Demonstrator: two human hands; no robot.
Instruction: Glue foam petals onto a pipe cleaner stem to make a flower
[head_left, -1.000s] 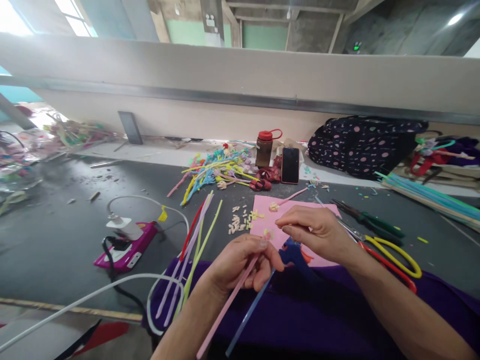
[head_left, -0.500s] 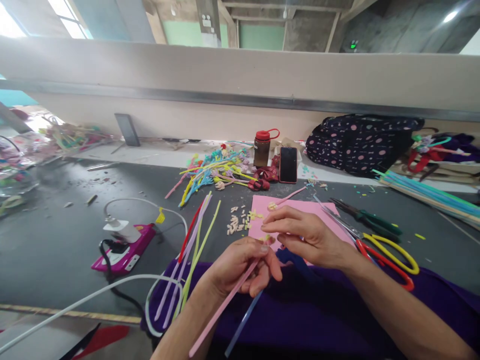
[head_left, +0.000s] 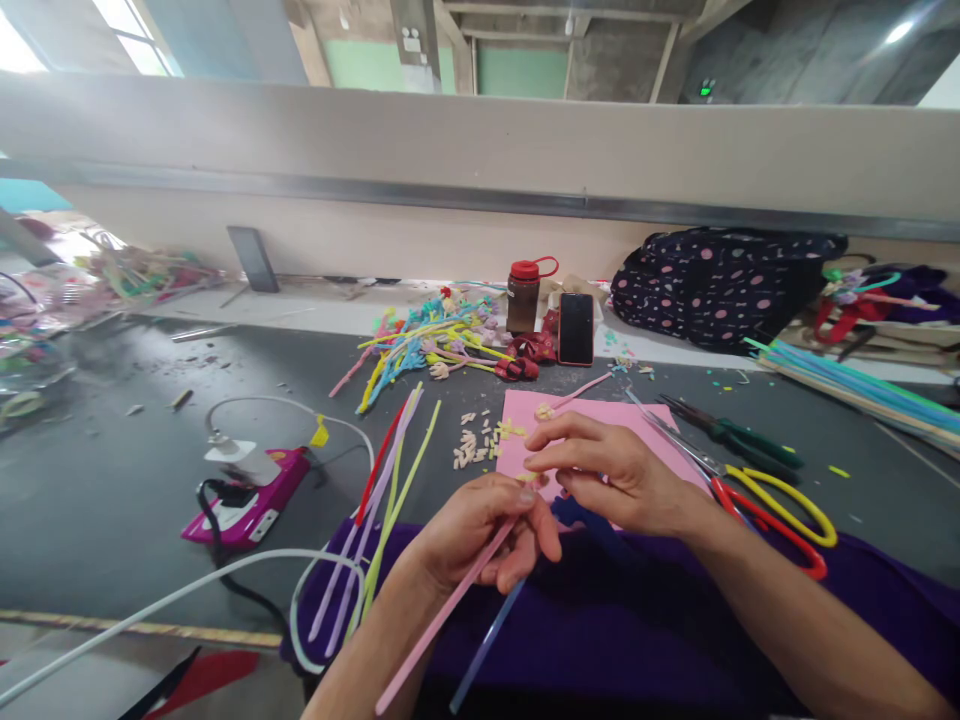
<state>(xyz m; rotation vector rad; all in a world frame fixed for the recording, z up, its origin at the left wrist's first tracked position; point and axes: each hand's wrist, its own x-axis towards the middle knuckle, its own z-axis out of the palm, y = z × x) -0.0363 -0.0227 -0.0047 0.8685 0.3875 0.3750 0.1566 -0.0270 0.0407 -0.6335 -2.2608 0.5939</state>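
My left hand [head_left: 499,535] is closed around a long, thin pink stick [head_left: 457,610], which slants down toward me. Small pale yellow pieces [head_left: 529,478] show by its upper end, at the thumb and fingertips. A translucent blue stick [head_left: 487,645] emerges from under the same hand; whether the fingers grip it is hidden. Just above, my right hand [head_left: 611,475] hovers with fingers bent and apart, close to the yellow pieces, nothing visible in them. Beneath lies a pink sheet [head_left: 517,405], bearing another pink stick [head_left: 581,392] with a cream cluster on its end.
Cream bits [head_left: 469,448] lie left of the sheet. Scissors [head_left: 780,505] and green-handled pliers [head_left: 750,437] rest on the right. Loose coloured sticks [head_left: 394,490], a magenta power strip [head_left: 255,500] and a white cable [head_left: 187,590] are leftward. A bottle [head_left: 523,300] and phone [head_left: 576,330] stand behind.
Almost nothing differs. Both hands stay in place, and the left hand still holds the pink stick; only slight finger and view shifts show.
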